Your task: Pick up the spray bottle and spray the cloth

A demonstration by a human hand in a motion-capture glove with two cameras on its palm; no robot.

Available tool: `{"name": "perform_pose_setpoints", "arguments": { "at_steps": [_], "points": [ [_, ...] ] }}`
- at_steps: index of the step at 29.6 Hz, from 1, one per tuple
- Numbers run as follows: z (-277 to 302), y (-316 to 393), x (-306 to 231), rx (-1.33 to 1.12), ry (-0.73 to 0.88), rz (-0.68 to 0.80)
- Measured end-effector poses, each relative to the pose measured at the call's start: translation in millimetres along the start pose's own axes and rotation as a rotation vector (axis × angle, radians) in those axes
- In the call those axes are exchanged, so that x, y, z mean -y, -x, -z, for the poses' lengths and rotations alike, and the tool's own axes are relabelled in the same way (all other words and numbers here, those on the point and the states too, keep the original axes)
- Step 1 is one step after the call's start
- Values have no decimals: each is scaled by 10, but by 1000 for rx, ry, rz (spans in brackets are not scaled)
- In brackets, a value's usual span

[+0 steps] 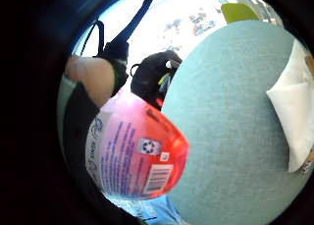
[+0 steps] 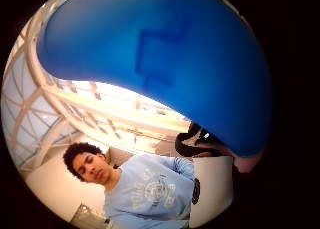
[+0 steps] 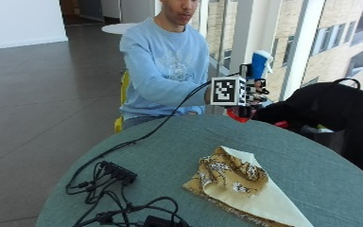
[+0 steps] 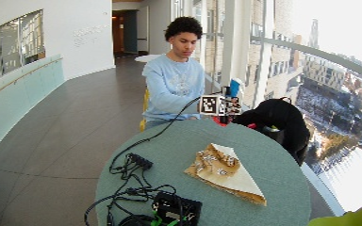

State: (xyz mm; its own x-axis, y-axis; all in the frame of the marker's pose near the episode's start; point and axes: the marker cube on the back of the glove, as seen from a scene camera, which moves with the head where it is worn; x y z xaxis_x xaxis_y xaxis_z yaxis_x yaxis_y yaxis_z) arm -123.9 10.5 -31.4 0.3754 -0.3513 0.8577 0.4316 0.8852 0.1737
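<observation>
Cables (image 3: 115, 189) nearest; far off, right hand (image 3: 252, 97) grasps the light, slick spray bottle (image 3: 259, 64) by its neck, cloth (image 3: 244, 187) limp.

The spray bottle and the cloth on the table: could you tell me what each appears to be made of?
Spray bottle: probably plastic, a glossy, see-through red-pink body with a printed label and barcode; its blue head looks like smooth opaque plastic. Cloth: woven fabric, matte, cream with a mustard patterned side, lying in soft folds.
</observation>
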Motion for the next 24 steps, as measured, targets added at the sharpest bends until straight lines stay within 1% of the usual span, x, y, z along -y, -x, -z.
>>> {"name": "perform_pose_setpoints", "arguments": {
  "at_steps": [5, 11, 24],
  "points": [
    [-269, -89, 136, 18, -2, 26],
    [-522, -287, 231, 59, -18, 16],
    [-748, -462, 196, 77, 17, 59]
  ]
}}
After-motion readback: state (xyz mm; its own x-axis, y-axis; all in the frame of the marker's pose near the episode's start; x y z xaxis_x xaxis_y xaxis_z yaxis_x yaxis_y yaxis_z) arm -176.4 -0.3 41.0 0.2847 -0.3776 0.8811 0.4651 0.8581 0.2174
